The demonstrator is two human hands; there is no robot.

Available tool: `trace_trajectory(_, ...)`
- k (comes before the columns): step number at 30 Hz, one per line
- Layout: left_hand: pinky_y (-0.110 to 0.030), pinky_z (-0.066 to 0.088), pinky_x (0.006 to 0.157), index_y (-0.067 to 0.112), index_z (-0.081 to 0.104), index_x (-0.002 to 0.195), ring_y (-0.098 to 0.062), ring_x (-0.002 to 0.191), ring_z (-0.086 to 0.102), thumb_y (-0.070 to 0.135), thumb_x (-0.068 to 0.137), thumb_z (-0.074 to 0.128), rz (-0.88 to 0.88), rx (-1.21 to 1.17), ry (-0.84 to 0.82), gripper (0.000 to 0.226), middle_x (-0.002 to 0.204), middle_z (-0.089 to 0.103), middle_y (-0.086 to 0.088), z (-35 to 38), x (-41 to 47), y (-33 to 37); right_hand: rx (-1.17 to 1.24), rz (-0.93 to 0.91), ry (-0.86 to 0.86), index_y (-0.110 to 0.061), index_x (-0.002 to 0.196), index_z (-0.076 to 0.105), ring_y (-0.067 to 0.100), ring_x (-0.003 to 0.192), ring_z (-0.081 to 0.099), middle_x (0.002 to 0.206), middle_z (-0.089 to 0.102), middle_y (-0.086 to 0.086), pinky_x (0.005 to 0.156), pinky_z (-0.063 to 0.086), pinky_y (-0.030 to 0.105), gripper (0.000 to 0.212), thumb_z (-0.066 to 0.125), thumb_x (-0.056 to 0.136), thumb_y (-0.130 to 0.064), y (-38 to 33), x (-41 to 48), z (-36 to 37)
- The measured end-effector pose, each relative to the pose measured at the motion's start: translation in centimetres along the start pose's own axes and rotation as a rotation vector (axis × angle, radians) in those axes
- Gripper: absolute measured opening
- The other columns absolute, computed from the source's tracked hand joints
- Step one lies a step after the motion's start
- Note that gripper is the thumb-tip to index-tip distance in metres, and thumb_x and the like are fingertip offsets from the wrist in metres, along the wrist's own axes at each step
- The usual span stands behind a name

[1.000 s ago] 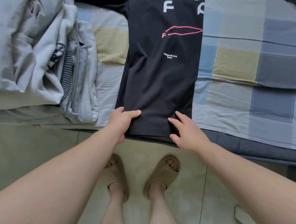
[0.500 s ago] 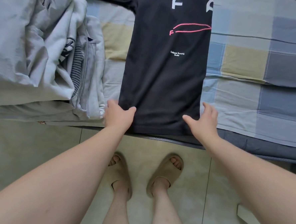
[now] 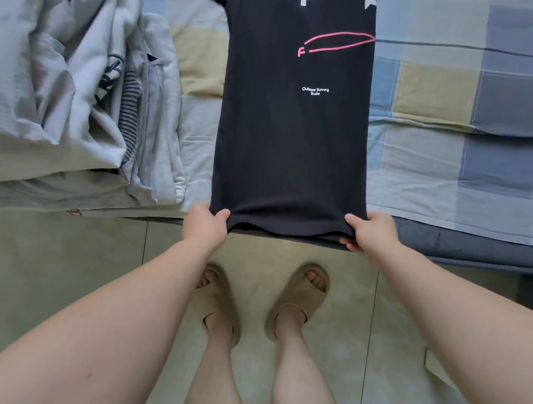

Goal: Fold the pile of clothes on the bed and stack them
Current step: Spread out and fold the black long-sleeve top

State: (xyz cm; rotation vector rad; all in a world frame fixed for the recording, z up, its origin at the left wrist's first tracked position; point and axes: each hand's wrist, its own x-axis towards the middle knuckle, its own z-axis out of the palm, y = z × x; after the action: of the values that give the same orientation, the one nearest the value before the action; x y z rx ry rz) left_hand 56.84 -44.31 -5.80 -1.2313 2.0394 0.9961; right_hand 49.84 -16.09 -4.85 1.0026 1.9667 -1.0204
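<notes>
Hands shifted outward to hem corners: left hand (image 3: 206,226), right hand (image 3: 372,234) pinch black T-shirt (image 3: 293,147) hem between fingers (image 3: 222,214).

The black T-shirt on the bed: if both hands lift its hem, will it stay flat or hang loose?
Probably floppy: the black T-shirt lies thin and flat, and its hem corners bunch softly where the left hand and right hand pinch them. Likely light, being thin cloth. Its matte surface suggests little slipping.
</notes>
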Motion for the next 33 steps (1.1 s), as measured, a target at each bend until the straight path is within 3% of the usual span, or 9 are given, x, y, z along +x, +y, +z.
trace_trajectory(2,-0.033,0.046,0.078,0.009,0.062,0.111,-0.031,0.095,0.063,0.021,0.095,0.059,-0.022,0.027,-0.013,0.02,0.104,0.068,-0.008,-0.2,-1.2,0.5,-0.06,0.031,-0.075,-0.009,0.107,0.063,0.026,0.069,0.071,0.094,0.071,0.012,0.067,0.059,0.039,0.011,0.057,0.1,-0.015,-0.6,-0.7,-0.5)
trace_trajectory(5,-0.034,0.043,0.089,0.009,0.043,0.141,-0.031,0.12,0.055,0.022,0.094,0.062,-0.06,0.049,-0.001,0.052,0.137,0.054,-0.008,-1.5,-4.2,2.3,-0.206,0.023,-0.116,-0.004,0.122,0.06,0.032,0.096,0.069,0.123,0.065,0.022,0.095,0.055,0.051,0.03,0.059,0.097,-0.021,-2.2,-2.8,-2.1)
trace_trajectory(7,-0.037,0.043,0.101,0.011,0.035,0.149,-0.031,0.13,0.05,0.026,0.094,0.061,-0.041,0.025,-0.017,0.063,0.148,0.047,-0.008,-3.0,-6.3,4.0,-0.299,-0.04,-0.1,-0.011,0.142,0.049,0.028,0.11,0.059,0.14,0.057,0.015,0.102,0.049,0.046,0.051,0.059,0.096,-0.03,-4.1,-5.2,-3.6)
trace_trajectory(9,-0.036,0.04,0.104,0.014,0.038,0.149,-0.027,0.132,0.05,0.032,0.097,0.059,0.025,0.011,-0.069,0.059,0.149,0.048,-0.006,-4.9,-8.5,6.4,-0.313,-0.134,-0.128,-0.019,0.15,0.039,0.025,0.117,0.054,0.143,0.054,0.005,0.098,0.043,0.035,0.058,0.057,0.098,-0.033,-6.6,-7.9,-5.0)
trace_trajectory(15,-0.032,0.035,0.104,0.024,0.042,0.148,-0.019,0.134,0.047,0.042,0.102,0.051,0.361,0.003,-0.09,0.051,0.15,0.047,0.001,-12.2,-12.3,15.0,-0.383,-0.428,-0.216,-0.031,0.153,0.037,0.019,0.134,0.049,0.149,0.049,-0.001,0.092,0.037,0.028,0.057,0.055,0.099,-0.037,-16.0,-15.0,-5.9)
trace_trajectory(24,-0.037,0.043,0.105,0.02,0.054,0.137,-0.023,0.124,0.053,0.031,0.098,0.057,0.661,-0.029,0.077,0.041,0.14,0.055,-0.002,-26.3,-2.4,24.3,-0.488,-0.699,-0.186,-0.041,0.149,0.037,0.014,0.134,0.047,0.147,0.05,-0.014,0.105,0.044,0.037,0.052,0.053,0.1,-0.043,-32.3,-17.2,2.4)
trace_trajectory(26,-0.034,0.042,0.105,0.019,0.056,0.135,-0.021,0.126,0.052,0.03,0.097,0.057,0.676,-0.04,0.111,0.039,0.138,0.056,-0.002,-30.2,2.2,25.4,-0.474,-0.713,-0.17,-0.041,0.148,0.039,0.013,0.132,0.048,0.145,0.052,-0.016,0.104,0.047,0.039,0.05,0.053,0.1,-0.042,-35.8,-16.2,5.8)
trace_trajectory(28,-0.031,0.038,0.105,0.019,0.056,0.134,-0.02,0.129,0.05,0.031,0.098,0.057,0.637,-0.042,0.147,0.038,0.138,0.056,-0.002,-34.4,7.0,25.7,-0.487,-0.72,-0.168,-0.039,0.148,0.041,0.012,0.133,0.048,0.144,0.054,-0.014,0.103,0.041,0.032,0.049,0.054,0.1,-0.04,-39.0,-15.1,9.7)
trace_trajectory(33,-0.041,0.039,0.11,0.019,0.048,0.141,-0.03,0.132,0.047,0.037,0.095,0.059,0.394,0.064,0.2,0.05,0.146,0.049,-0.007,-43.2,20.4,24.0,-0.477,-0.699,-0.143,-0.04,0.151,0.036,0.012,0.13,0.049,0.148,0.05,-0.011,0.089,0.039,0.025,0.054,0.053,0.101,-0.037,-46.1,-11.0,19.9)
